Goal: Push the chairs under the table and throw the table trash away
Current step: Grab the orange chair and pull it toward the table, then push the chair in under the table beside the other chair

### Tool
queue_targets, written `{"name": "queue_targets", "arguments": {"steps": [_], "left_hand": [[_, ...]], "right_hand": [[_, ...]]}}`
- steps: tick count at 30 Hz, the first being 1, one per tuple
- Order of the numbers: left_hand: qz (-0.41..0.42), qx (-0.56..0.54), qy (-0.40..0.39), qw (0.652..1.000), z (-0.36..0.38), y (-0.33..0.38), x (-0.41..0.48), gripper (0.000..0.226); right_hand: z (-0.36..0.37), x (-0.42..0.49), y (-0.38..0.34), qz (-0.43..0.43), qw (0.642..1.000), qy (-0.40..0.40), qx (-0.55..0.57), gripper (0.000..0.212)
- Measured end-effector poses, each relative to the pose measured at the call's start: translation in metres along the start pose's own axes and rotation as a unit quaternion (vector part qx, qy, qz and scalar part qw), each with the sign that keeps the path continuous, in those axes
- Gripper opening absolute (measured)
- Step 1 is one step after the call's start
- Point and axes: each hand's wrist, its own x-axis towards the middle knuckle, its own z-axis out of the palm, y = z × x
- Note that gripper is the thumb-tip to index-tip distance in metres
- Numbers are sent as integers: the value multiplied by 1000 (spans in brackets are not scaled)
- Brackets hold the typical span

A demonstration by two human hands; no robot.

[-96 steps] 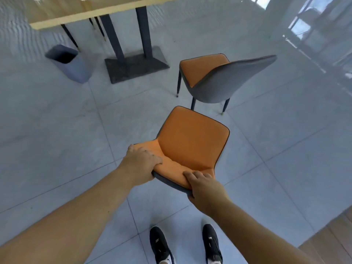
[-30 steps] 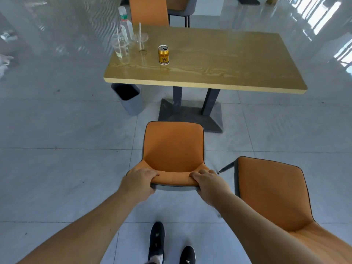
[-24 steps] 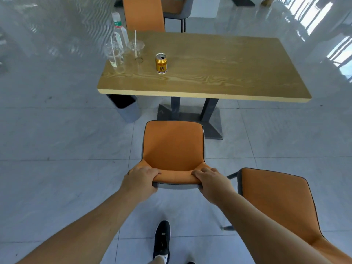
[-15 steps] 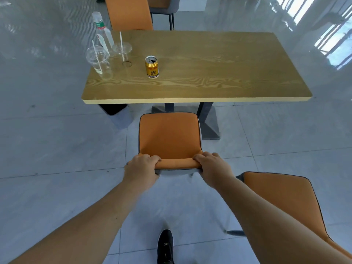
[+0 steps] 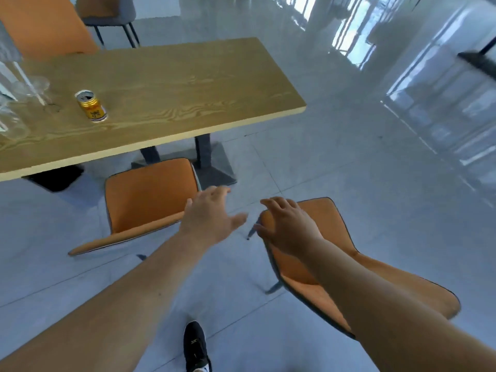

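An orange chair [image 5: 145, 202] stands with its seat front at the near edge of the wooden table [image 5: 171, 89]. A second orange chair [image 5: 330, 237] stands to its right, clear of the table. My left hand [image 5: 209, 218] hovers open between the two chairs, holding nothing. My right hand [image 5: 287, 224] is open with fingers spread over the second chair's seat. On the table stand a gold drink can [image 5: 91, 106] and clear plastic cups with straws [image 5: 24, 89] at the far left.
A dark bin [image 5: 56, 178] sits on the floor under the table's left part. The table's dark pedestal base [image 5: 212, 170] lies behind the first chair. More chairs [image 5: 107, 12] stand beyond the table. Glossy grey floor [image 5: 349, 157] spreads to the right.
Both hands have let go of the first chair's backrest and moved right toward the second chair. The first chair stands closer to the table than before; the view has swung right.
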Motion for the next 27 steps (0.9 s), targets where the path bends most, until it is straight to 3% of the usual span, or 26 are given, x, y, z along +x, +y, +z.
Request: {"name": "queue_targets", "arguments": {"steps": [3, 7, 12, 19, 22, 27], "left_hand": [[72, -40, -4, 997, 45, 120, 5, 74], [139, 6, -20, 990, 126, 253, -13, 72], [113, 41, -128, 984, 225, 353, -69, 79], [-25, 92, -295, 951, 278, 361, -121, 96], [-47, 93, -312, 944, 288, 344, -136, 88], [-75, 88, -275, 954, 300, 333, -142, 72]], "right_hand": [[-40, -68, 97, 65, 996, 56, -4, 71], [-66, -170, 222, 145, 984, 104, 20, 71], [-56, -279, 339, 154, 985, 50, 55, 76], [-20, -312, 394, 55, 989, -136, 17, 92], [-3, -308, 395, 10, 981, -191, -17, 82], [9, -292, 396, 5, 979, -194, -64, 58]]}}
